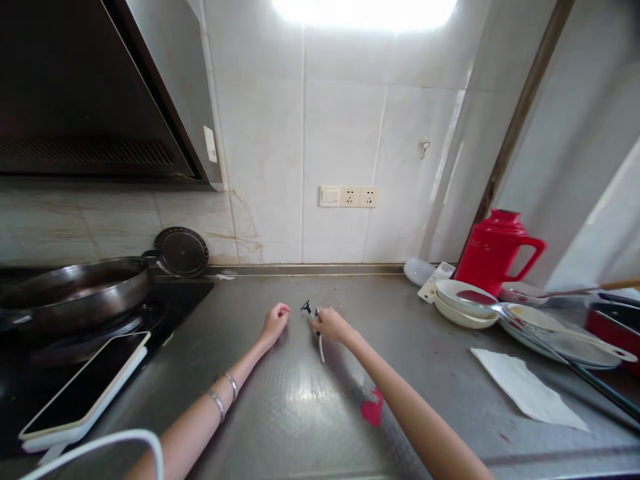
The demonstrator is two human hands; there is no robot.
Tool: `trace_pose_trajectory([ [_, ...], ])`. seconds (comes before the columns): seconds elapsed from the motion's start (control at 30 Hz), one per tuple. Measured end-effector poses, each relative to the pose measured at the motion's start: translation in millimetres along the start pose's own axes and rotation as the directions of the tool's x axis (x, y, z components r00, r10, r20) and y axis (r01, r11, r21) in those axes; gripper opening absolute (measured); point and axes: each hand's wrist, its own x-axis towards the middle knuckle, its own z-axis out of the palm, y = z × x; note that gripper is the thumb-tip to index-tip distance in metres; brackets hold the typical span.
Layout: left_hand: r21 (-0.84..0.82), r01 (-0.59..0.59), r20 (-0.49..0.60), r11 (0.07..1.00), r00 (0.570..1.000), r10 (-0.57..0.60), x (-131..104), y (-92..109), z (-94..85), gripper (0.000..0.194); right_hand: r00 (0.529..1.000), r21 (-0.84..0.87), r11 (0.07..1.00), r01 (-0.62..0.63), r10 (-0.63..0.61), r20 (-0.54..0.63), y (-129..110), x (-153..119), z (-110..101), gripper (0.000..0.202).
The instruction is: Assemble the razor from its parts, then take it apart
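Observation:
On the steel counter [295,427], near its middle, lies a small dark-headed tool [306,307] with a pale handle or cord end [321,350] pointing toward me. My right hand [330,325] is closed around its middle part, which the fingers hide. Just left of the tool, apart from it, my left hand [275,321] rests on the counter with its fingers curled together. Nothing shows in the left hand. Two silver bracelets circle the left forearm.
A steel pan [80,293] sits on the black stove at left, behind a phone [90,387]. At right stand a red jug [495,252], stacked bowls [465,317], plates with utensils and a white tissue [530,390]. A red patch [372,409] lies beside my right forearm.

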Motion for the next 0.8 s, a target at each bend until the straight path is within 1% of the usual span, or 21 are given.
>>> trace_pose_trajectory([
  [0.1,-0.021,-0.003,-0.015,1.0,1.0,0.002,-2,4,-1.8,0.012,0.998,0.033,0.999,-0.004,0.006,-0.058,38,-9,-9,0.037],
  [0.17,0.006,-0.039,-0.017,0.999,0.999,0.039,-4,7,-2.1,0.012,0.995,0.044,0.999,-0.023,0.027,-0.1,66,-18,-14,0.039],
  [0.23,0.102,-0.121,0.019,0.987,0.993,0.12,-8,11,-1.2,0.011,0.99,0.035,0.998,-0.049,0.053,-0.129,94,-28,-19,0.038],
  [0.33,0.306,-0.273,0.105,0.912,0.962,0.253,-15,20,3.5,0.016,0.989,-0.002,0.996,-0.095,0.094,-0.119,130,-43,-23,0.038],
  [0.4,0.399,-0.313,0.142,0.862,0.95,0.28,-19,26,9.0,0.024,0.988,-0.03,0.993,-0.112,0.109,-0.105,148,-50,-24,0.038],
  [0.47,0.452,-0.291,0.16,0.843,0.956,0.244,-24,33,15.9,0.029,0.988,-0.059,0.99,-0.13,0.123,-0.097,160,-55,-23,0.039],
  [0.53,0.479,-0.248,0.172,0.842,0.967,0.187,-29,39,23.4,0.03,0.985,-0.081,0.984,-0.156,0.149,-0.083,166,-58,-22,0.04],
  [0.7,0.447,-0.135,0.147,0.884,0.986,0.076,-41,50,39.1,0.029,0.977,-0.092,0.973,-0.212,0.209,-0.044,168,-59,-19,0.034],
  [0.8,0.493,-0.087,0.178,0.866,0.984,-0.002,-47,56,43.5,0.027,0.974,-0.093,0.969,-0.228,0.226,-0.029,168,-58,-18,0.031],
])
